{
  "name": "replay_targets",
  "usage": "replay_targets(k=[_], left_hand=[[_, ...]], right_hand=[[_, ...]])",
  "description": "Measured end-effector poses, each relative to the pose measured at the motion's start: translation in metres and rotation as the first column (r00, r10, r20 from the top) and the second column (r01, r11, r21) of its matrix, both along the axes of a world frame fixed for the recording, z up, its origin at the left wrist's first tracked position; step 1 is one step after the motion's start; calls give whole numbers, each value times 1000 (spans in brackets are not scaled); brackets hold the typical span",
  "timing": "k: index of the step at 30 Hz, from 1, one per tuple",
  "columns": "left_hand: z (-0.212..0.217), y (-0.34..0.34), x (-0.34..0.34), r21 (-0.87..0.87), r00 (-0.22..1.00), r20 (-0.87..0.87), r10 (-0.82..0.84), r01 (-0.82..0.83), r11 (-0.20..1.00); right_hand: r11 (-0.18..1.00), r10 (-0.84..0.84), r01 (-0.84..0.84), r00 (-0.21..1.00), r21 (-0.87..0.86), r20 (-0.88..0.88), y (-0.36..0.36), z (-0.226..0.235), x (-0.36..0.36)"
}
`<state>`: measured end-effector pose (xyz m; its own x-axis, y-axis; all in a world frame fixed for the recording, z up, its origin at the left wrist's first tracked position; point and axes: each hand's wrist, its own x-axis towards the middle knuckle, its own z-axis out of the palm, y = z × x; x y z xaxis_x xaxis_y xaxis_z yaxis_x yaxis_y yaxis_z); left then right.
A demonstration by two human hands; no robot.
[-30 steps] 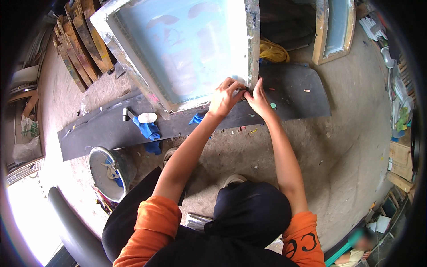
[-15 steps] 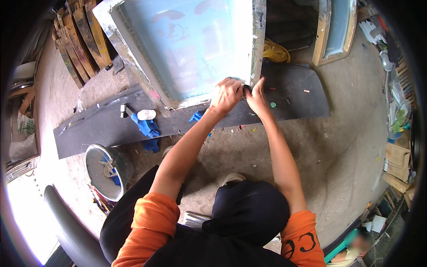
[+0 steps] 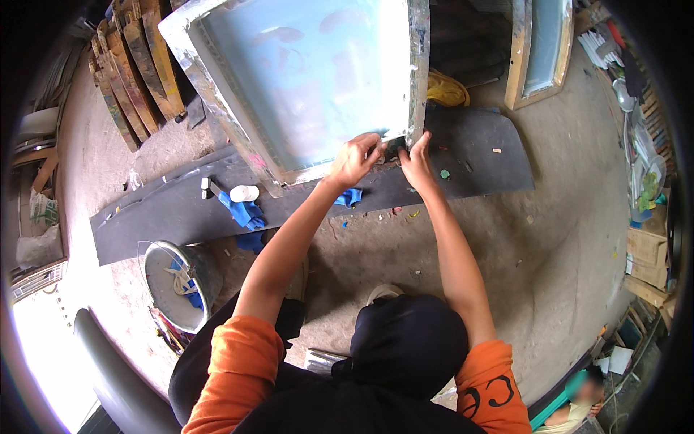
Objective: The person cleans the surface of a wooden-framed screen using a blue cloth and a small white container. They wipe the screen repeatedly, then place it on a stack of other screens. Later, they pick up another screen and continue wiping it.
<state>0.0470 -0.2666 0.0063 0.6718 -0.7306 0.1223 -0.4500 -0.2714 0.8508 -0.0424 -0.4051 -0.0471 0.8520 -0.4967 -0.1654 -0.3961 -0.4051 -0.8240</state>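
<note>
A large wooden screen frame [image 3: 418, 65] with pale blue mesh [image 3: 311, 79] leans tilted on a dark grey mat [image 3: 477, 159] on the ground. Both my hands work at its near right corner. My left hand [image 3: 356, 160] is curled over the frame's lower rail beside that corner. My right hand [image 3: 418, 163] pinches the corner itself, thumb up along the side rail. A small blue rag [image 3: 350, 197] lies on the mat just under my left wrist. What sits between my fingers at the corner is hidden.
On the mat's left part lie a blue cloth [image 3: 246, 214], a white cap [image 3: 243, 193] and a small tool [image 3: 206, 187]. A bucket [image 3: 155, 249] stands near my left knee. Planks [image 3: 137, 65] lean at the far left, a second frame [image 3: 538, 50] and a yellow bag [image 3: 444, 88] behind. Another person [image 3: 578, 398] lies at lower right.
Both hands stay at the same frame corner. My left hand has closed in a little toward the corner, and my view has shifted slightly.
</note>
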Motion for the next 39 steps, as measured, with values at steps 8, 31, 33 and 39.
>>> replay_targets(k=[8,31,33,39], left_hand=[[-2,-2,-3,-58,928,365,-76,105,993],[15,-49,-11,167,831,518,206,-334,928],[15,-44,-6,188,858,497,130,-252,949],[26,-4,18,-86,979,45,201,-196,977]], right_hand=[[982,142,-138,990,127,-23,-34,-8,-10],[988,151,-157,943,-4,296,-39,3,-1],[988,137,-152,948,32,287,-34,10,1],[994,106,-97,964,-52,244,-29,18,-4]])
